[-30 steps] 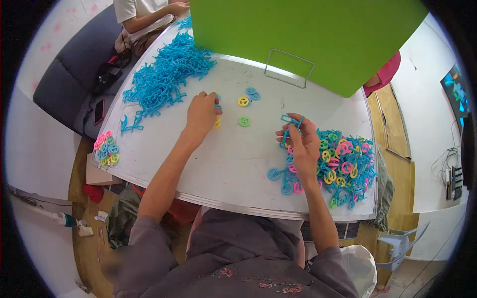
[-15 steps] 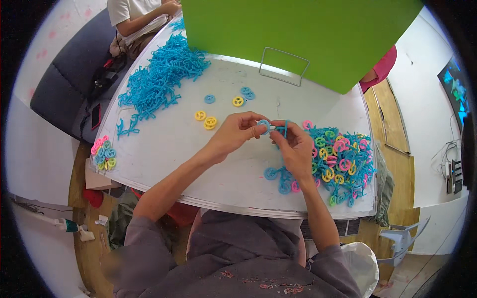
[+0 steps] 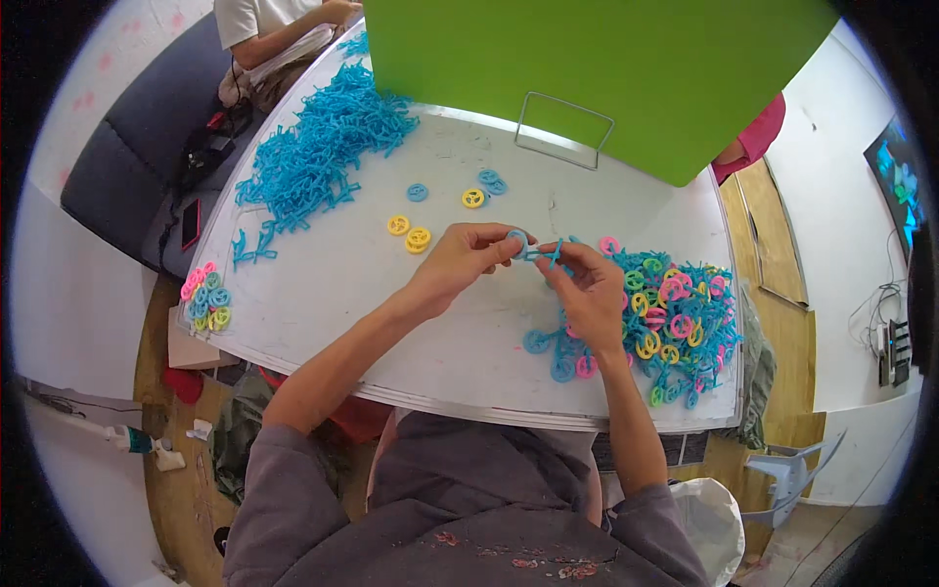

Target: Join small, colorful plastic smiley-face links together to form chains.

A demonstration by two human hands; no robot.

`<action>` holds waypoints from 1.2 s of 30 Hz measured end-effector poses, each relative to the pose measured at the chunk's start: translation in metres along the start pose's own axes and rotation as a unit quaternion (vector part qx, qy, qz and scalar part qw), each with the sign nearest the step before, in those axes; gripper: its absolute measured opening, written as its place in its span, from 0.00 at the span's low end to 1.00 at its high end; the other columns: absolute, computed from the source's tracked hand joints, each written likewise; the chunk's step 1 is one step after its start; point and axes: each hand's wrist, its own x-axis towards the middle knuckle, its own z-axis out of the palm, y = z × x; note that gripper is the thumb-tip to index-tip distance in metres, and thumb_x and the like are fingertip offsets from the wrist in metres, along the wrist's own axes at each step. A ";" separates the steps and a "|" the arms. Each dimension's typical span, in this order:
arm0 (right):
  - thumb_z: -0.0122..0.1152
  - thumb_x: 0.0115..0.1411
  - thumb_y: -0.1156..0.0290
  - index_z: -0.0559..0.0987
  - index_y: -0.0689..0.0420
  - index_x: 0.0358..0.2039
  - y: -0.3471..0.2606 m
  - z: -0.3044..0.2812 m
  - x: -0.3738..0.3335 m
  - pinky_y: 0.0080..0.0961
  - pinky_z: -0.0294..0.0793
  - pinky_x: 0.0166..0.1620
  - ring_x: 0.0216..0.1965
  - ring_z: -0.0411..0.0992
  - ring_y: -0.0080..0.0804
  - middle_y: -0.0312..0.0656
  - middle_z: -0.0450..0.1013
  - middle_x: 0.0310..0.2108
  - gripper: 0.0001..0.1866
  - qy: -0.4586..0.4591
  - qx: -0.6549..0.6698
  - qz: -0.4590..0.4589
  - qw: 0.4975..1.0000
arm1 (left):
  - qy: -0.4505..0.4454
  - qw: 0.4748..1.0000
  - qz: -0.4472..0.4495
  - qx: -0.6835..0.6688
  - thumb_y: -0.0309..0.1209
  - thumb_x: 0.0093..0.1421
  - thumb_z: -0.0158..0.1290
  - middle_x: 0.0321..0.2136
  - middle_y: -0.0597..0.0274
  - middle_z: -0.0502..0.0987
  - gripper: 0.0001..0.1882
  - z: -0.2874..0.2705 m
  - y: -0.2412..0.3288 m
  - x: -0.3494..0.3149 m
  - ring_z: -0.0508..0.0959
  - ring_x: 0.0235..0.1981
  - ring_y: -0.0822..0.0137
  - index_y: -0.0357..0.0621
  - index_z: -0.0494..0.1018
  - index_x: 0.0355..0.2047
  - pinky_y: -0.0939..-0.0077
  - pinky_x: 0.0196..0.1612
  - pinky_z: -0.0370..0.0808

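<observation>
Hands (image 3: 454, 271) partly hide the blue wheel (image 3: 519, 236) and blue frame (image 3: 556, 255) they pinch.

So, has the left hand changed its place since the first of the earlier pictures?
Yes: the left hand has moved rightward, away from the heap of blue plastic pieces, and now holds a blue wheel beside the right hand.

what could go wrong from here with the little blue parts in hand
The small blue wheel is pinched at its rim by the left hand, so it might slip free. The blue stick-like piece in the right hand is thin and might twist. The mixed pile sits near the right edge of the table; a bump could spill pieces.
</observation>
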 end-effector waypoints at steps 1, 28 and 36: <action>0.60 0.57 0.83 0.78 0.67 0.41 0.000 0.000 0.000 0.19 0.73 0.45 0.39 0.74 0.23 0.40 0.76 0.39 0.10 0.000 0.000 0.000 1.000 | 0.007 1.000 0.001 0.013 0.40 0.62 0.54 0.30 0.70 0.75 0.17 0.001 0.002 -0.001 0.68 0.32 0.79 0.40 0.77 0.44 0.84 0.34 0.65; 0.62 0.57 0.78 0.77 0.66 0.39 0.009 0.009 -0.003 0.18 0.74 0.41 0.38 0.76 0.25 0.43 0.77 0.35 0.09 0.009 0.071 0.089 0.993 | 0.157 0.970 0.146 0.111 0.23 0.61 0.52 0.28 0.65 0.77 0.07 0.027 -0.016 -0.005 0.74 0.31 0.77 0.35 0.76 0.38 0.82 0.38 0.71; 0.63 0.57 0.78 0.74 0.63 0.45 -0.008 0.018 -0.003 0.16 0.73 0.35 0.35 0.77 0.25 0.41 0.76 0.32 0.15 0.069 -0.035 0.022 0.997 | 0.144 0.966 0.165 0.136 0.26 0.64 0.49 0.32 0.63 0.79 0.10 0.019 -0.007 -0.007 0.74 0.34 0.77 0.38 0.77 0.43 0.82 0.39 0.71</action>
